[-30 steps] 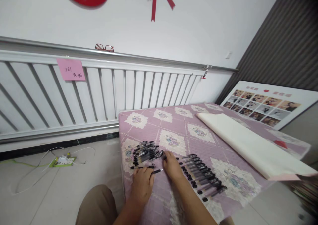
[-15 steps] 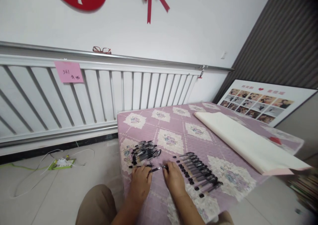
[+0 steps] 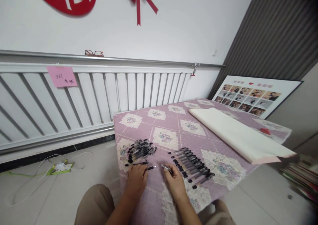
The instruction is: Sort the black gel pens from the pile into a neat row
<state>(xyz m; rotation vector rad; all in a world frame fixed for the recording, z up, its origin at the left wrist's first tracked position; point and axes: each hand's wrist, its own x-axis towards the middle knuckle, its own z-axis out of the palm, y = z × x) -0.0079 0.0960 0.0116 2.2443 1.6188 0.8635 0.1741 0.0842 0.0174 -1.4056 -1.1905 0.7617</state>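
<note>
My left hand (image 3: pixel 136 180) is closed around a black pen (image 3: pixel 150 168), whose bare writing tip points right. Across a small gap, my right hand (image 3: pixel 176 182) pinches a short pen cap (image 3: pixel 166 167), partly hidden by the fingers. Just beyond my left hand lies another dark pen (image 3: pixel 132 164), with a heap of black pens (image 3: pixel 141 149) behind it. To the right of my right hand, several capped pens (image 3: pixel 192 163) are laid side by side in a slanting row.
Everything lies on a table with a purple flowered cloth (image 3: pixel 171 119). A folded cream sheet (image 3: pixel 223 132) rests to the right, before a photo board (image 3: pixel 253 95). A white radiator (image 3: pixel 99 95) runs behind. A power strip (image 3: pixel 60 168) with cables is on the floor at left.
My right hand has drawn a little away from the pen tip and turned, so the cap shows more. The whole view has shifted slightly. My left hand keeps its pen.
</note>
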